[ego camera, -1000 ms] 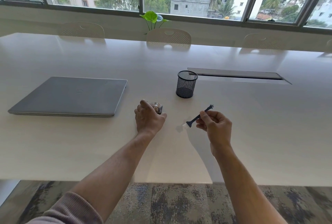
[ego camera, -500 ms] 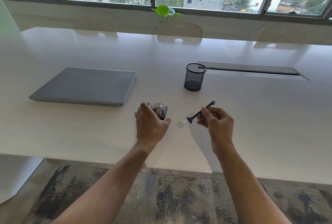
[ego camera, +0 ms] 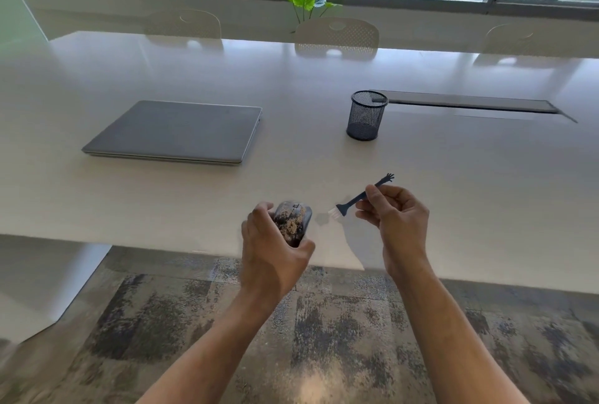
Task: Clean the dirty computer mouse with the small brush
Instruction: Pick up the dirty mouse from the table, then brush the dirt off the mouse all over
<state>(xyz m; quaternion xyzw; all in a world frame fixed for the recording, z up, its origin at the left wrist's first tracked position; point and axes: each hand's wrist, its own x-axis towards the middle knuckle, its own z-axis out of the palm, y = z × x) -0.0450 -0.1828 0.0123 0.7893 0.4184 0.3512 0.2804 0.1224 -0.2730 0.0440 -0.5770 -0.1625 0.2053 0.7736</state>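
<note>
My left hand (ego camera: 272, 254) grips a dark computer mouse (ego camera: 291, 222) speckled with brown dirt and holds it lifted and tilted near the table's front edge. Its palm side is hidden behind my fingers. My right hand (ego camera: 393, 219) pinches the stem of a small dark brush (ego camera: 356, 197) with white bristles pointing left and down towards the mouse. A short gap separates the bristles from the mouse. The brush's far end has a little hand-shaped tip.
A shut grey laptop (ego camera: 175, 131) lies at the left on the white table (ego camera: 486, 193). A black mesh pen cup (ego camera: 368, 115) stands behind the hands, beside a cable slot (ego camera: 470, 105). Chairs (ego camera: 337, 34) and a plant (ego camera: 304, 1) line the far side.
My left hand has lifted the mouse off the table and drawn it back towards the front edge, tilting it up. The brush stays pinched in my right hand. The camera has tipped down.
</note>
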